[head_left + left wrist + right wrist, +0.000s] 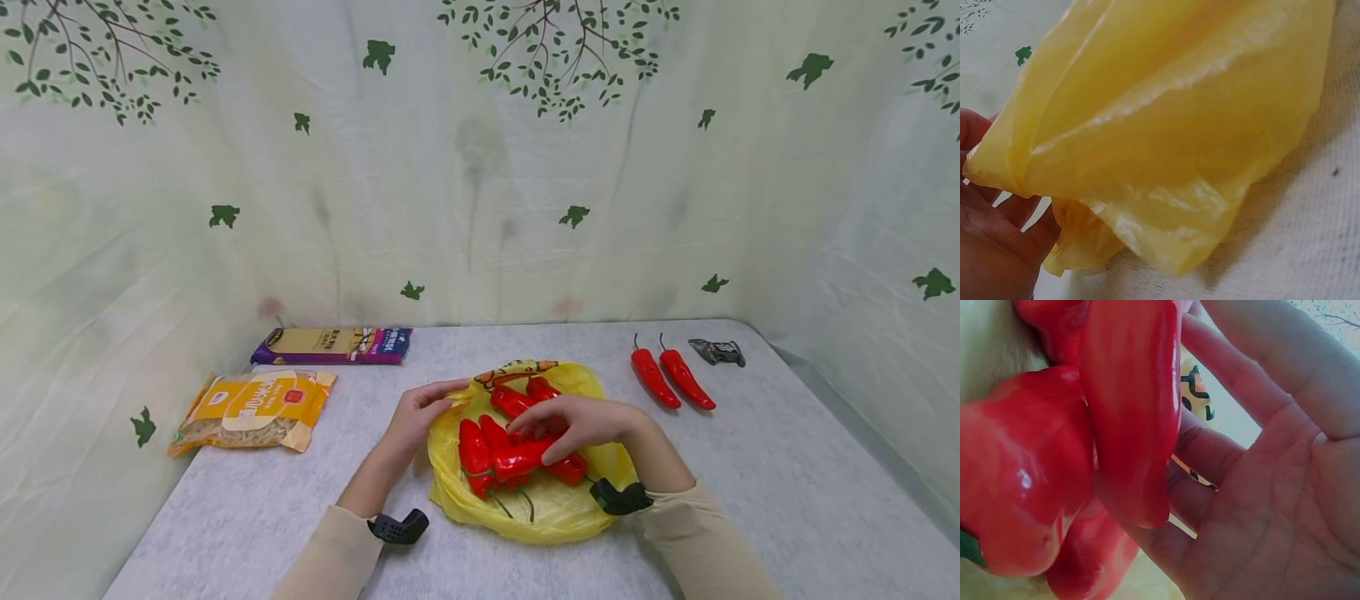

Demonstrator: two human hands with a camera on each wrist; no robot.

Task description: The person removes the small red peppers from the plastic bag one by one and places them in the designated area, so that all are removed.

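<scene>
A yellow plastic bag lies spread open on the table, with several red peppers in it. At the bag's left rim, my left hand grips the film between thumb and fingers; in the left wrist view a fold of the bag covers part of those fingers. My right hand reaches down over the peppers inside the bag. Its fingers curl around a long, smooth red chili pepper, seen close up in the right wrist view. Beside that one is a rounder red pepper with a green stem.
Two red chili peppers lie side by side right of the bag, near a small black packet. To the left are an orange food packet and, behind it, a purple and beige packet. A leaf-printed curtain hangs behind the table.
</scene>
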